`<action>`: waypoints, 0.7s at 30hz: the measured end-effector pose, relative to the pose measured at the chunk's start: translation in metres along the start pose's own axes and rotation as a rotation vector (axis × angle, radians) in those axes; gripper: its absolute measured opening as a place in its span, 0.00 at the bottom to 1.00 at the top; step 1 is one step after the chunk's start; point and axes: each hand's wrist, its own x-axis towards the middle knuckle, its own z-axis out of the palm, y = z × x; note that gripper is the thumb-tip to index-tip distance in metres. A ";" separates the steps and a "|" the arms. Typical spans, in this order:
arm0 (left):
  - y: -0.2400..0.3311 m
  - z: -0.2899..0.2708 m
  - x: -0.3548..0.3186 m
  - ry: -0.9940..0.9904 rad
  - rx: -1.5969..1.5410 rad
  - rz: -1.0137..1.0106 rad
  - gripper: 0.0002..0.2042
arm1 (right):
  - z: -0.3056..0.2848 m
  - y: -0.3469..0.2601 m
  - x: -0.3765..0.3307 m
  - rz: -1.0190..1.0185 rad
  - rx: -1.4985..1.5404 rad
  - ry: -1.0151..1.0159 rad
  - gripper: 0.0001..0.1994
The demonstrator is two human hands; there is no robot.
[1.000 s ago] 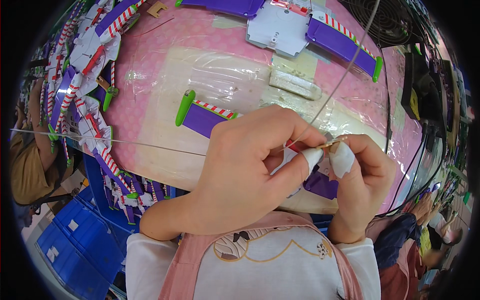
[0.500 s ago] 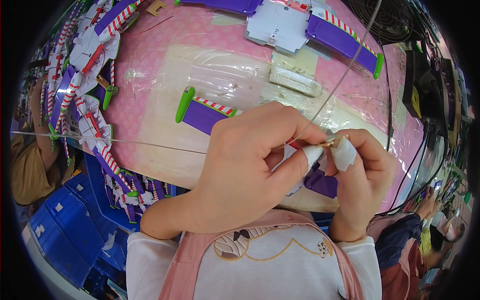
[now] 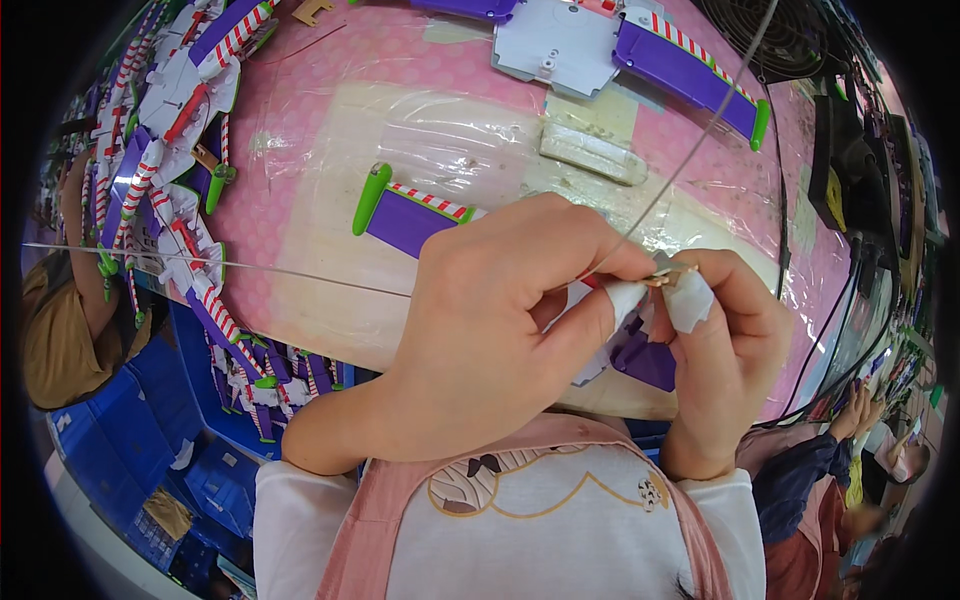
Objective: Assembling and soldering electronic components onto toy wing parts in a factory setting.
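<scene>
Before my chest both hands are closed, fingertips almost meeting. My left hand [image 3: 490, 320] pinches a thin red wire-like strand [image 3: 590, 282] between thumb and forefinger; a small copper-coloured end shows at the tips. My right hand [image 3: 735, 340] pinches a small flat metal piece [image 3: 668, 267] against that end; its exact kind cannot be made out. White tape wraps both thumbs. Below the hands lies a purple toy wing assembly [image 3: 410, 222] with a green tip and red-white striped edge, its middle hidden by my left hand.
Another white-and-purple wing assembly [image 3: 555, 45] lies at the far side, near a clear-wrapped block [image 3: 592, 152]. More wings are piled at the left [image 3: 185, 110] and in a blue bin [image 3: 205, 385]. Thin grey lines [image 3: 270, 266] cross the view. A black fan grille [image 3: 775, 35] stands far right.
The small metal piece shows more plainly between the fingertips. Both hands keep their pinch with only slight shifts. The table and wings sit slightly higher in view.
</scene>
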 end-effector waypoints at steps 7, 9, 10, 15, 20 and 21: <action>0.003 -0.001 0.002 -0.005 0.015 -0.014 0.10 | 0.000 0.001 -0.001 -0.074 -0.127 -0.006 0.07; 0.003 -0.001 0.002 -0.010 0.014 -0.026 0.09 | 0.000 0.003 0.000 -0.091 -0.133 0.003 0.07; 0.004 -0.001 0.002 -0.011 0.012 -0.038 0.08 | 0.000 0.004 0.000 -0.100 -0.136 0.006 0.06; 0.005 0.000 0.002 -0.016 0.002 -0.078 0.08 | 0.001 0.003 0.000 -0.071 -0.116 0.033 0.06; 0.006 0.002 0.001 0.015 -0.012 -0.089 0.08 | 0.000 0.005 0.000 -0.122 -0.152 0.025 0.06; 0.006 0.002 0.001 0.015 -0.003 -0.091 0.08 | 0.001 0.006 0.000 -0.132 -0.146 0.030 0.06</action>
